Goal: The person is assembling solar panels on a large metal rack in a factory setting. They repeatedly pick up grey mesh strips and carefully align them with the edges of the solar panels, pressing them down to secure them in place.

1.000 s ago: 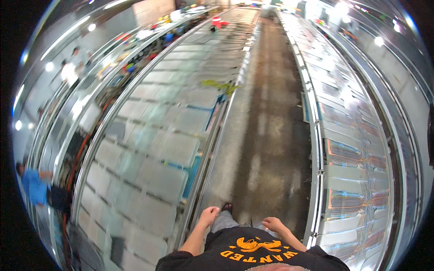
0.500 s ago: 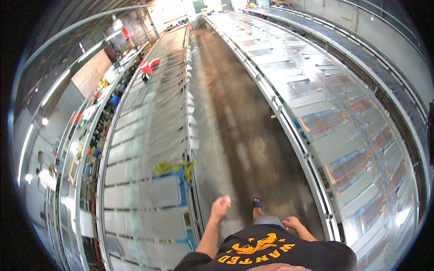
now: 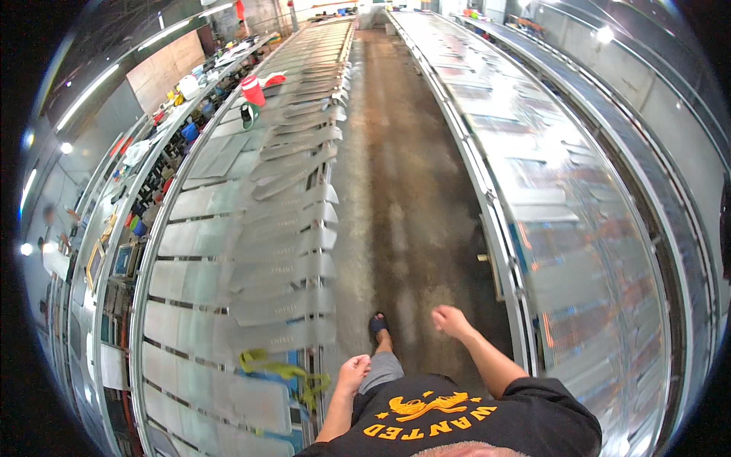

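Observation:
Both of my hands hang in the aisle between two long tables. My left hand (image 3: 353, 373) is loosely curled near my body, beside the edge of the left table (image 3: 185, 366), with nothing seen in it. A yellow-green strap (image 3: 268, 365) lies across that table's edge, nearest to this hand. Reaching farther forward, my right hand (image 3: 451, 321) is also curled, with nothing visible in it, over the aisle floor short of the right table's metal rail (image 3: 499, 240). Grey flat pieces, seemingly fabric (image 3: 283, 286), lie overlapping in a row along the left table, some hanging past its edge.
A wet-looking brown and grey floor (image 3: 415, 167) runs between the tables. On the left table stand a red and white container (image 3: 252, 91) and a green-and-white item (image 3: 249, 116). Cluttered shelving (image 3: 190, 129) lies farther left. My sandalled foot (image 3: 378, 324) is ahead.
I have moved forward along the aisle, so the strap is closer to me. My right hand has swung forward, while my left hand has come back toward my body.

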